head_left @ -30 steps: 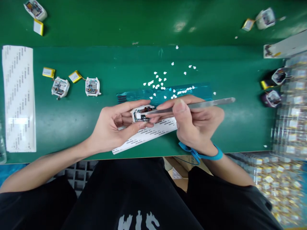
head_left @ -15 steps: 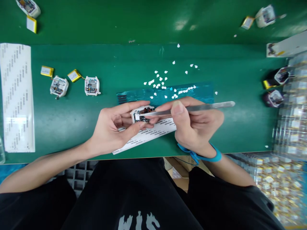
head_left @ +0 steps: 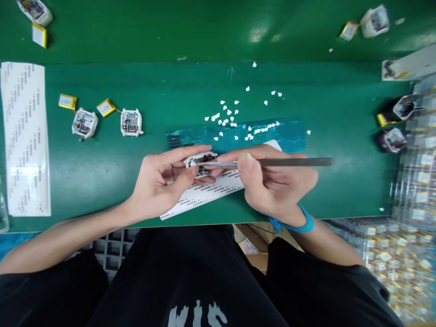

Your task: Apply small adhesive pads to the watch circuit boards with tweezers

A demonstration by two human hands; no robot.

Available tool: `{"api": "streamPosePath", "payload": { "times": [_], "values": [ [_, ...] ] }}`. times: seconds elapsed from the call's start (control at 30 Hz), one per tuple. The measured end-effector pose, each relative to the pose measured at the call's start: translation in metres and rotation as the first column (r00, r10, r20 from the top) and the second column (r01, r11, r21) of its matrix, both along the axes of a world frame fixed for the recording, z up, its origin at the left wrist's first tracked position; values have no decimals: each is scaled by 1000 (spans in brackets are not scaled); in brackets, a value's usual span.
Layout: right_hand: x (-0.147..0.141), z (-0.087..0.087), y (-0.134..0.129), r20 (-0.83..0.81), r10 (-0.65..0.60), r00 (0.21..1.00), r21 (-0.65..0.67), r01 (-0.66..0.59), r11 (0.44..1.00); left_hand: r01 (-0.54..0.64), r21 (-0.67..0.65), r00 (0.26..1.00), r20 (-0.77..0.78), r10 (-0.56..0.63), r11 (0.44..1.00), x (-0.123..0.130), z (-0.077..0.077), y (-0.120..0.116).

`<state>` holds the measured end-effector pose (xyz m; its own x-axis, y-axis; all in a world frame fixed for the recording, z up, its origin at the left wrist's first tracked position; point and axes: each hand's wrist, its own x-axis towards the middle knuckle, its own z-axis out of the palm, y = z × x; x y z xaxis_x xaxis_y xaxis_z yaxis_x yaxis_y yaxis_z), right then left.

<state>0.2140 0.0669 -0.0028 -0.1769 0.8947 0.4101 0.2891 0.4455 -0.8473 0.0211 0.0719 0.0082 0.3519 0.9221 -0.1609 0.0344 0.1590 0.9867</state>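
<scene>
Near the middle, my left hand [head_left: 165, 181] holds a small white housing [head_left: 201, 162] with an exposed circuit board, its thumb pressed on the near left side. My right hand [head_left: 272, 179] grips metal tweezers [head_left: 293, 162] between thumb and fingers. The tweezers lie almost level, and their tips reach over the board inside the housing, close to the left thumb. Whether the tips pinch anything is too small to tell. Under both hands lies a white printed sheet [head_left: 204, 194]. Beyond them is a translucent blue strip [head_left: 289, 134] with small white stickers on and above it.
Two white housings [head_left: 131, 121] with yellow-edged batteries [head_left: 106, 107] lie left of my hands. A printed white sheet [head_left: 25, 141] is at the far left. Dark housings [head_left: 391, 139] and stacked clear trays [head_left: 413, 177] stand at the right. More housings [head_left: 375, 22] sit at the back.
The tweezers have swung to a flatter angle. My left thumb has shifted up and left onto the housing's edge. My right hand has lowered slightly at its fingers.
</scene>
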Motion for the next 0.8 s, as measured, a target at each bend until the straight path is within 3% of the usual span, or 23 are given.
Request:
{"api": "streamPosePath", "payload": {
  "times": [0.13, 0.27, 0.3, 0.37, 0.43, 0.57, 0.63, 0.7, 0.8],
  "values": [
    [11, 8, 5, 61, 60, 996, 89, -65, 994, 1, 34, 1000, -17, 0, 999, -1, -2, 3],
    [25, 26, 20, 173, -27, 985, 271, -21, 962, -130, 250, 991, 28, 128, 959, -12, -3, 16],
    [26, 29, 25, 262, 15, 965, 231, -77, 970, -122, 317, 992, 25, 120, 940, -17, -2, 20],
    [26, 26, 35, 354, 167, 920, 133, -226, 965, 4, 440, 995, -88, 39, 898, -28, 2, 30],
    [24, 16, 42, 354, 291, 889, 89, -342, 936, 214, 532, 951, -306, -50, 819, -39, 7, 39],
    [22, -9, 50, 379, 292, 878, 41, -331, 943, 510, 569, 801, -587, -116, 645, -46, 10, 47],
    [24, -16, 51, 374, 269, 887, 34, -303, 952, 579, 505, 739, -657, -150, 640, -45, 6, 47],
    [26, -18, 52, 347, 262, 901, 47, -295, 954, 590, 428, 702, -691, -173, 685, -43, 2, 45],
    [29, -19, 54, 330, 286, 900, 49, -318, 947, 563, 375, 706, -682, -192, 737, -43, -2, 43]
  ]
}}
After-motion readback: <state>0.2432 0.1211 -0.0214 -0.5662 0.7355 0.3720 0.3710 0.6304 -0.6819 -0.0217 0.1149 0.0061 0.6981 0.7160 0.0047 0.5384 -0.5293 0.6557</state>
